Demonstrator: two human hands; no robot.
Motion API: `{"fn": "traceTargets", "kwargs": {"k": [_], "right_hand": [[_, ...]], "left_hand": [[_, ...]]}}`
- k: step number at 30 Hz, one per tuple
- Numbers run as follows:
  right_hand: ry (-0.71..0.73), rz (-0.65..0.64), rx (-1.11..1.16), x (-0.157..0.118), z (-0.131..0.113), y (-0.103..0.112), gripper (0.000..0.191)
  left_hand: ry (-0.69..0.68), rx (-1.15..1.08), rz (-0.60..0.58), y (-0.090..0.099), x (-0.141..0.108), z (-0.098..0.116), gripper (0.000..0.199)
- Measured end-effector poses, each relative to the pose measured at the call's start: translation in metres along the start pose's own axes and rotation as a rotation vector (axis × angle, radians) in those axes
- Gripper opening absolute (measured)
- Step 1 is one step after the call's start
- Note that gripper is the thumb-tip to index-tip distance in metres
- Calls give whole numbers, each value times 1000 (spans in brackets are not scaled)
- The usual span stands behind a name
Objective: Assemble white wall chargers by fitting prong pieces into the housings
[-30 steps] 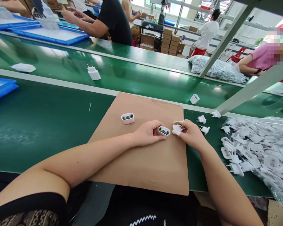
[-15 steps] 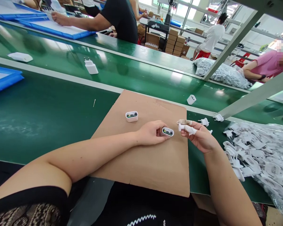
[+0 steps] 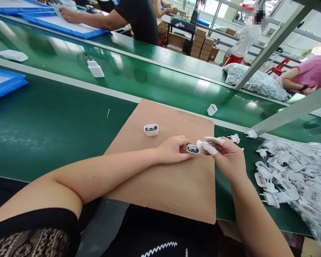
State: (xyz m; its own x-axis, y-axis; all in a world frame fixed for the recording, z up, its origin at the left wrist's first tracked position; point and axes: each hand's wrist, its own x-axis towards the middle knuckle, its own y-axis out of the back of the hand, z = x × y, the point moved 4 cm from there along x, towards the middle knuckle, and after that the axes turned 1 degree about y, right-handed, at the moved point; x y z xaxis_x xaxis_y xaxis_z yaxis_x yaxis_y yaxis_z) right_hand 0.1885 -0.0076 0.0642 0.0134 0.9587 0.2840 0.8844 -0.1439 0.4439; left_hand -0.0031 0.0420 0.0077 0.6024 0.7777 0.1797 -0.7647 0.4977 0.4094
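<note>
Green counter [image 3: 56, 117] before us, cardboard [image 3: 160, 185] on top: one open housing [image 3: 151, 132] stands alone, our left hand [image 3: 174, 150] has its grip clamped on a second housing [image 3: 193, 149], a white plug cap [image 3: 200, 144] hovers beside its mouth, pinched in our right hand [image 3: 231, 159], and spare caps [image 3: 296, 182] lie heaped.

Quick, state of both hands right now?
Left hand: closed, holding an open white charger case.
Right hand: closed, pinching a white plug piece.

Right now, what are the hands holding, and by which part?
Left hand: open white oval plastic casing, by its outer sides. Right hand: small white plastic plug cap, apparently by its pronged side.
</note>
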Motion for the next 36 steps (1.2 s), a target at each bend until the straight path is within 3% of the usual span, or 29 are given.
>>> {"fn": "traceTargets", "kwargs": {"k": [3,5,12,17,22,28,32,36], "right_hand": [[254,-52,-235,-7,-14,-9,22],[340,-59,-349,-8,-16,-15,19],[303,-166,-468,-3,-8,-26,16],[398,-156,-510,0,-10,-25,17],[388,-182,-571,6,-10,-29,28],[416,-187,-709,11,-10,-29,19],[328,-114,-634,2,0,-33,9],[278,-78,-421,-3,11,-34,19]], "left_hand": [[-3,-22,-6,-1,1,0,23],[-10,-36,-5,-1,1,0,20],[10,-59,-3,-1,1,0,22],[14,-57,-9,0,2,3,22],[24,-36,-23,1,2,4,20],[68,-87,7,1,2,1,22],[83,-88,33,-3,1,-2,25],[100,-44,15,-5,0,1,28]]}}
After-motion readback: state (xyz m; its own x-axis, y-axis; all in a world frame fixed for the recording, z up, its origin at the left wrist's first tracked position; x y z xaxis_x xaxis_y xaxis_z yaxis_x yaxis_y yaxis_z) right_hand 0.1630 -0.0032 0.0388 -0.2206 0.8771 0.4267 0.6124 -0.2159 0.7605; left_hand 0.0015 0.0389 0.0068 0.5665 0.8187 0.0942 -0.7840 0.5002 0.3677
